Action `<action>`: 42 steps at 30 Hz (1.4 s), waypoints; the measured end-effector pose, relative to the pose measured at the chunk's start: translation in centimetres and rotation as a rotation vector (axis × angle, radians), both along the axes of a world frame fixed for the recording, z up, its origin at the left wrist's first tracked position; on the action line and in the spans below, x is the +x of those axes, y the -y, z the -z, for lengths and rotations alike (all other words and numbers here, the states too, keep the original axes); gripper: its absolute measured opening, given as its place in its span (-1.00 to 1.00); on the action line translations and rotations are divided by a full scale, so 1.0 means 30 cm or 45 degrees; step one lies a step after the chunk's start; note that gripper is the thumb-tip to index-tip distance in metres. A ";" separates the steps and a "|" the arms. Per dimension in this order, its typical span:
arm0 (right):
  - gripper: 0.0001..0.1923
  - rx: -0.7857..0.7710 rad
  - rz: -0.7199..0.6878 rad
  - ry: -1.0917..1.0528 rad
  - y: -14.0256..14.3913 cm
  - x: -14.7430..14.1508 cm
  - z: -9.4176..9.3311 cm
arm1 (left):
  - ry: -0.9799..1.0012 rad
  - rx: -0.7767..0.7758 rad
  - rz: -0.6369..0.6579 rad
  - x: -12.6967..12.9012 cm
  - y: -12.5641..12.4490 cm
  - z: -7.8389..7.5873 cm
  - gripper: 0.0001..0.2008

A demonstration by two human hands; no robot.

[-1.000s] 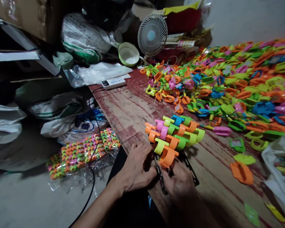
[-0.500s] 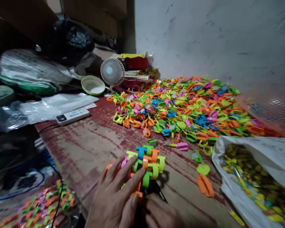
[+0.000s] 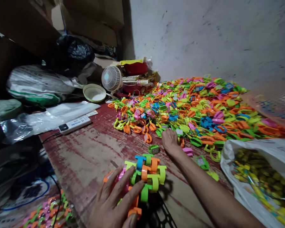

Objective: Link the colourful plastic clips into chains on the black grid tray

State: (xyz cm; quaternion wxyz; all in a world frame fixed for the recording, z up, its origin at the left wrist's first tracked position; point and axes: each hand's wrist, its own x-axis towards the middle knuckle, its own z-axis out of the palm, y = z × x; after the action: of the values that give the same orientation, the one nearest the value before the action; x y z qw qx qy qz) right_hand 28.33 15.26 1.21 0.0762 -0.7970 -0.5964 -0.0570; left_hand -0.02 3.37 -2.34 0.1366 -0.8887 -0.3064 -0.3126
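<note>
My left hand (image 3: 117, 198) lies across a cluster of coloured plastic band-shaped pieces (image 3: 154, 167), its fingers spread over them and its thumb at the near side. These pieces are orange, green, yellow, pink and blue, packed close together. Beneath and beside them a black openwork rack (image 3: 163, 212) partly shows. My right hand (image 3: 169, 139) is stretched out to the front edge of a large heap of similar loose pieces (image 3: 190, 107). Its fingers look curled, and whatever they hold is hidden behind the hand. A single green piece (image 3: 154, 148) lies left of my right wrist.
On the right stands an open white sack (image 3: 230, 155) of small yellowish parts. A power strip (image 3: 75, 124), a bowl (image 3: 94, 92) and a small fan (image 3: 111, 78) are on the left and back of the worn table (image 3: 85, 158). More coloured pieces (image 3: 47, 210) lie below its left edge.
My right hand has gone from beside the cluster, close to me, forward to the heap. My left hand stays on the cluster. The view has shifted slightly.
</note>
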 end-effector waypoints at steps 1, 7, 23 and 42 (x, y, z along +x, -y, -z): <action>-0.66 -0.007 0.002 0.003 0.010 0.013 -0.006 | 0.002 -0.033 0.001 0.002 0.007 -0.007 -0.56; -0.72 -0.008 0.029 -0.057 0.219 0.058 -0.046 | 0.201 -0.311 0.051 0.027 0.039 -0.033 -0.56; -0.70 0.223 -0.170 -1.439 0.733 -0.288 0.205 | 0.398 -0.543 0.142 0.045 0.062 -0.075 -0.55; -0.82 0.525 -0.289 -0.803 0.714 -0.339 0.276 | 0.490 -0.494 0.087 0.055 0.077 -0.056 -0.46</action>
State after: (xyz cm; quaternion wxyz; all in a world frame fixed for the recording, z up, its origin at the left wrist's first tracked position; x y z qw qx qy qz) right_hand 18.17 -6.16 -7.06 0.4202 -0.6723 -0.6041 0.0809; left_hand 1.63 1.08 -0.65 -0.1074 -0.8323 -0.3507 -0.4156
